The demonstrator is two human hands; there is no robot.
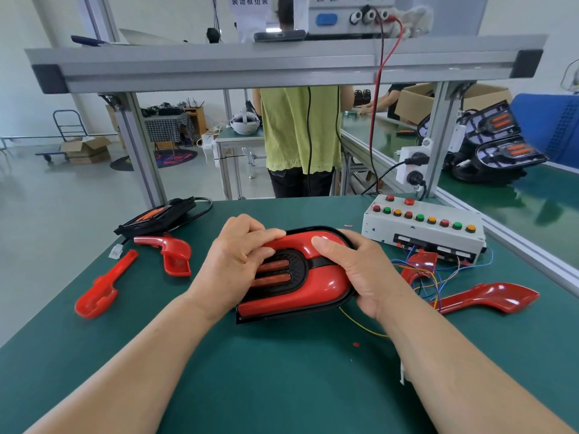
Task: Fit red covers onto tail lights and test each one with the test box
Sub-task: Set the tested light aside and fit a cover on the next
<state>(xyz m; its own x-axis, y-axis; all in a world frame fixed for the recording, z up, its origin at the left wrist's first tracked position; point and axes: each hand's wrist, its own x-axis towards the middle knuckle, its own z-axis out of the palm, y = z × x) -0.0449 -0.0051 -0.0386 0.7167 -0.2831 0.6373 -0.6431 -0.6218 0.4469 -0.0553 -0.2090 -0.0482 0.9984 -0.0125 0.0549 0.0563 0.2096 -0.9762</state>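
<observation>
A black tail light lies on the green table in front of me, with a glossy red cover on it. My left hand grips the light's left end, fingers curled over the cover's top edge. My right hand grips the right end, thumb pressing on the red cover. The grey test box with coloured buttons stands to the right, loose coloured wires trailing from it. Loose red covers lie at the left and at the right.
Another black tail light with a white plug lies at the back left. Several tail lights are piled on the right bench beside a blue chair. An aluminium frame with a shelf spans overhead. A person in a green shirt stands beyond the table.
</observation>
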